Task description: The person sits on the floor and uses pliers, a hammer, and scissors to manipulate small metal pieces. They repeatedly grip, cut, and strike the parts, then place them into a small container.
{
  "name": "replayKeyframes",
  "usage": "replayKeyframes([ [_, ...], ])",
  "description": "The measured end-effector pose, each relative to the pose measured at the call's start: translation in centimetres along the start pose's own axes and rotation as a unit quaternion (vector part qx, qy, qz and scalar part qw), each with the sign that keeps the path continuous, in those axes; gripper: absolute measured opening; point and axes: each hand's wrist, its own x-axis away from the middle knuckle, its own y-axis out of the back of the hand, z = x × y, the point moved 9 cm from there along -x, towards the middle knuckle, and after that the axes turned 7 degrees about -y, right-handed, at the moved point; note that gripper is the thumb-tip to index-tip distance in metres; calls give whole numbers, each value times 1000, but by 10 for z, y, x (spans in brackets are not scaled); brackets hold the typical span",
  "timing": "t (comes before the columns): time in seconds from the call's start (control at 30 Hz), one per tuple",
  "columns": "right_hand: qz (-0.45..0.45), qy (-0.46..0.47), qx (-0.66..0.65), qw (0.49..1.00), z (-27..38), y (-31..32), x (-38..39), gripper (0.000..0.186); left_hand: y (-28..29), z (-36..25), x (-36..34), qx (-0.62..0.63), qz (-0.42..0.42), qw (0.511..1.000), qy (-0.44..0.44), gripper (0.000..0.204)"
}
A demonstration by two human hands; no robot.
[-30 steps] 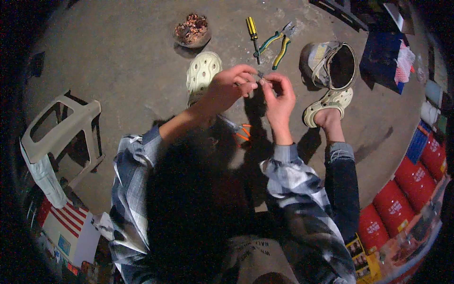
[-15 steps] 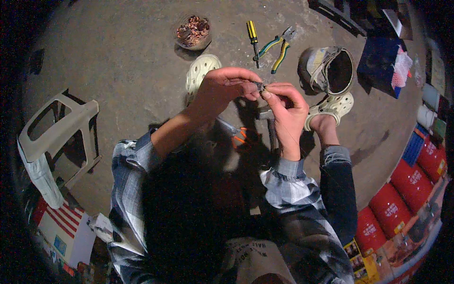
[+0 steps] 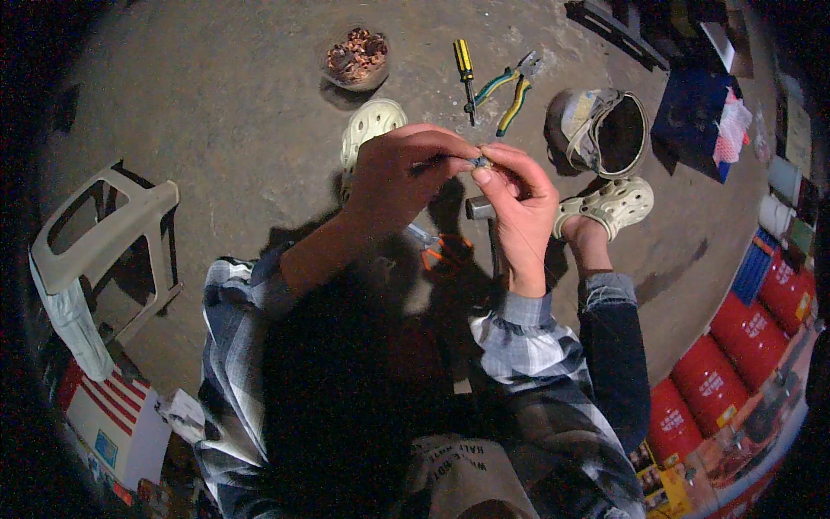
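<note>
My left hand [image 3: 406,173] and my right hand [image 3: 526,203] meet over the floor between my feet. Both pinch a small grey-blue piece [image 3: 481,162] with thumb and fingertips; its kind is too small to make out. Below my right hand a hammer [image 3: 478,208] shows its metal head, partly covered by that hand. A tool with orange handles [image 3: 435,253] lies in shadow under my left wrist. Beyond my hands are a screwdriver [image 3: 464,65] with a yellow and black handle and pliers [image 3: 517,104] with green and yellow grips.
A clear tub [image 3: 356,65] of copper-coloured scraps stands at the far left of the tools. To the right sits an open, dirty bucket [image 3: 605,134], with a dark blue box [image 3: 683,125] beyond. A beige plastic chair [image 3: 108,225] is at left, red drums [image 3: 713,381] at right.
My left hand has turned and tilted slightly, its fingertips shifting right at the small piece. My right hand has hardly moved, and more of the hammer's head shows.
</note>
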Motion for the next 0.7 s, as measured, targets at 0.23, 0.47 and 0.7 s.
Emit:
replayKeyframes([
  [0.23,-17,-44,-52,998,-12,3,2,23,-1,2,3,56,10,998,40,11],
  [0.47,-22,-11,-2,1000,5,0,4,22,-9,15,8,122,42,981,142,12],
  [0.7,5,14,59,998,8,1,4,22,-16,21,12,225,36,958,172,11],
])
